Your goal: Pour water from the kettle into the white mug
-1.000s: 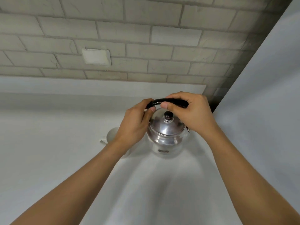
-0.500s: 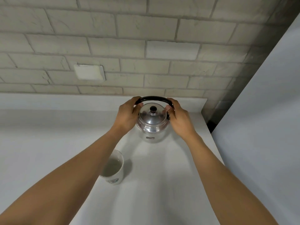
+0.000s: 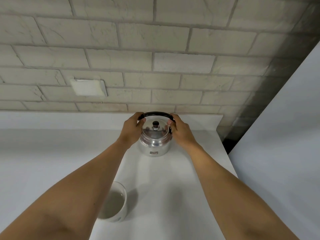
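A shiny steel kettle [image 3: 154, 143] with a black arched handle and a dark lid knob stands upright on the white counter [image 3: 164, 179], far from me near the wall. My left hand [image 3: 132, 130] holds its left side with fingers on the handle's left end. My right hand [image 3: 179, 129] holds the right side at the handle's other end. The white mug [image 3: 115, 202] stands close to me, partly hidden under my left forearm, with water inside.
A pale brick wall [image 3: 155, 58] rises behind the counter, with a white switch plate [image 3: 88, 87] on it. A tall light-grey panel [image 3: 285, 135] borders the counter on the right, with a dark gap at the corner.
The kettle has gone from beside the mug to the back of the counter and now rests there. My hands shifted from the handle's top to its two ends.
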A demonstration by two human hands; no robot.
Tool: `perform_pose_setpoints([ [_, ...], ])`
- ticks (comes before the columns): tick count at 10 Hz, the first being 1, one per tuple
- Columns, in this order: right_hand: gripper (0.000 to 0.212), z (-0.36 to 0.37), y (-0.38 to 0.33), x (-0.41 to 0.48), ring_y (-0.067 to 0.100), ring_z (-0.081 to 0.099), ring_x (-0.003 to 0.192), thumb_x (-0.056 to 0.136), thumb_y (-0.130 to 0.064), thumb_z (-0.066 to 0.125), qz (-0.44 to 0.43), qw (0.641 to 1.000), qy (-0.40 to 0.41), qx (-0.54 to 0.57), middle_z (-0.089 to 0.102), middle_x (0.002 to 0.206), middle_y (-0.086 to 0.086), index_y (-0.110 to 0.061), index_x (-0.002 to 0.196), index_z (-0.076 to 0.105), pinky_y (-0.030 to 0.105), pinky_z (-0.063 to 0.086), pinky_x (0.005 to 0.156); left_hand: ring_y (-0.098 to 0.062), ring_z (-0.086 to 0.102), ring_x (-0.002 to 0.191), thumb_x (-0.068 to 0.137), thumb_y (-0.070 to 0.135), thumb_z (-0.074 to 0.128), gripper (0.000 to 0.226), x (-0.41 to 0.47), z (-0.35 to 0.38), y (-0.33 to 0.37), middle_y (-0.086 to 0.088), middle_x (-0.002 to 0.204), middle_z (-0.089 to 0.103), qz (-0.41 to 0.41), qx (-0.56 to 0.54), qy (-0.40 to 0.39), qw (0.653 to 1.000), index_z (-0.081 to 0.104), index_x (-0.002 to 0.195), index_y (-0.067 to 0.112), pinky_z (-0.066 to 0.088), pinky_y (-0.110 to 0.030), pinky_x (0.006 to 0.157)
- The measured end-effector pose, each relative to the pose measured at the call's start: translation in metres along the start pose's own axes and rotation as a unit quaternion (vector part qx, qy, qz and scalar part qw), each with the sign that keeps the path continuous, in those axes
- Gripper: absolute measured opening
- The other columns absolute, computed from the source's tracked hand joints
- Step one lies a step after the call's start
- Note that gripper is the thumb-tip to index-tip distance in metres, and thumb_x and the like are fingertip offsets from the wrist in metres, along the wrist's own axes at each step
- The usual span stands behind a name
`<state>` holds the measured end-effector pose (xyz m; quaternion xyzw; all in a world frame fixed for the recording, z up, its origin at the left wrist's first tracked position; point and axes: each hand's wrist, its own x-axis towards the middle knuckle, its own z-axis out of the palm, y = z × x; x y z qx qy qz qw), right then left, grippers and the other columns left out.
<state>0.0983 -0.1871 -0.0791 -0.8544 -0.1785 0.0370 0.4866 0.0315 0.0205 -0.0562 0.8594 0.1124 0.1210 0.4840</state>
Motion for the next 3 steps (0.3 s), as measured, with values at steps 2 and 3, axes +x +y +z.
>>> perform_pose_setpoints([
  [2,0.032,-0.0007,0.0017,0.0027,-0.001,0.066,0.097,0.109,-0.043,0.04,0.006,1.0,-0.004,-0.007,0.071,0.108,-0.01,-0.034,0.137,0.053,0.014,0.044,0.074,-0.028,0.066,0.1,0.11,0.025,0.047,0.027,0.0005,0.0005,-0.0012,0.003,0.114,0.065,-0.014,-0.005,-0.013,1.0,0.061,0.132,0.019,0.046,-0.032,0.08],
  [3,0.044,-0.0002,0.002,0.0024,0.021,0.064,0.124,0.109,-0.047,0.043,0.014,1.0,-0.017,0.006,0.068,0.132,-0.003,-0.034,0.151,0.043,0.019,0.045,0.088,-0.034,0.062,0.127,0.109,0.028,0.05,0.04,-0.0012,0.0004,0.0017,-0.007,0.138,0.062,-0.012,0.024,-0.026,0.999,0.052,0.148,0.018,0.05,-0.039,0.101],
])
